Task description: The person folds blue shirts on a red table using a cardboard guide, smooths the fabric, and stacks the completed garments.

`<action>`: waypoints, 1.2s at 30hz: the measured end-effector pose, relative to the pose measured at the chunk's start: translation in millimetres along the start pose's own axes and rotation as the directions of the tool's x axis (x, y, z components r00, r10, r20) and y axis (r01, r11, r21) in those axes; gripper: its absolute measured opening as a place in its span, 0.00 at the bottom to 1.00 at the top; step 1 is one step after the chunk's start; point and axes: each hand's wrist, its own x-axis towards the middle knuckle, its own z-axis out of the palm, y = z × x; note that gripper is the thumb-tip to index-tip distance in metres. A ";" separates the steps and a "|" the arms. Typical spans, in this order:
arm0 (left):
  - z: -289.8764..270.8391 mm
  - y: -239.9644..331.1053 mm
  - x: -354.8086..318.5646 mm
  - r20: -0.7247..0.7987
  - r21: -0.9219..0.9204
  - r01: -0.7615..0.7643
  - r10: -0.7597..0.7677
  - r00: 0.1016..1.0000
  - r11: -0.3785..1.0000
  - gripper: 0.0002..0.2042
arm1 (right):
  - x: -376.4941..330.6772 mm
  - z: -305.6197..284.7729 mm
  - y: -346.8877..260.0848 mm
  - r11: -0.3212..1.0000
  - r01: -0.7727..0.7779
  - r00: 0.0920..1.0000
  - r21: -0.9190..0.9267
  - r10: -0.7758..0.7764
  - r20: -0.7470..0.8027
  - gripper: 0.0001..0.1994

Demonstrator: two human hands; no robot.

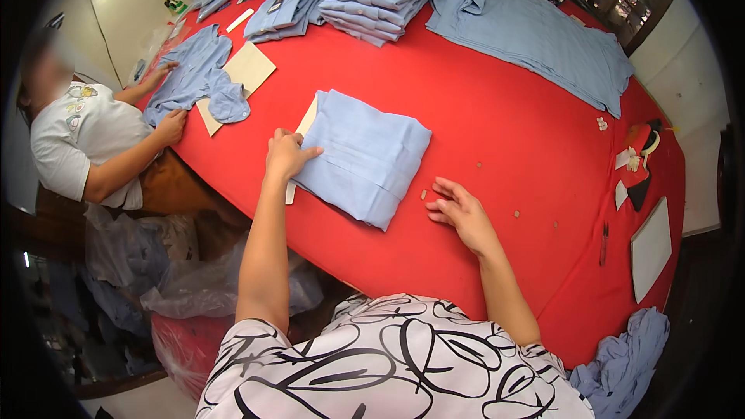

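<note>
A light-blue folded shirt (363, 151) lies on the red-covered table in front of me, with cream card (308, 120) showing along its left edge. My left hand (289, 157) grips that edge, its thumb resting on the cloth; the tips of its other fingers are partly hidden. Just right of the shirt, my right hand (460, 213) hovers low over the table, fingers apart and slightly bent, holding nothing. Near its fingertips lies a small tan piece (424, 195). A white strip (290, 192) pokes out below my left hand.
On the left, a co-worker (93, 140) handles a blue shirt (198, 70) over cream card (250, 68). Folded shirts (365, 4) and flat blue cloth (535, 46) line the far side. To the right are a white board (650, 251), a slim tool (604, 244) and crumpled blue cloth (625, 361).
</note>
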 end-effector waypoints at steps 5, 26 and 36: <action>-8.8 3.6 -19.6 0.037 -0.176 0.097 -0.092 0.995 0.980 0.18 | 22.8 9.1 -7.9 0.962 0.019 1.000 -0.273 -0.018 0.008 0.28; 66.7 132.0 -190.5 0.240 -0.739 -0.115 0.419 0.875 0.664 0.16 | 80.5 -61.4 -68.6 -0.009 0.232 0.933 -0.973 -0.281 0.225 0.24; 52.4 120.8 -133.2 0.083 -0.512 -0.087 0.150 0.985 0.855 0.15 | 96.6 -60.5 -78.2 0.373 0.191 0.942 -0.908 -0.331 0.062 0.22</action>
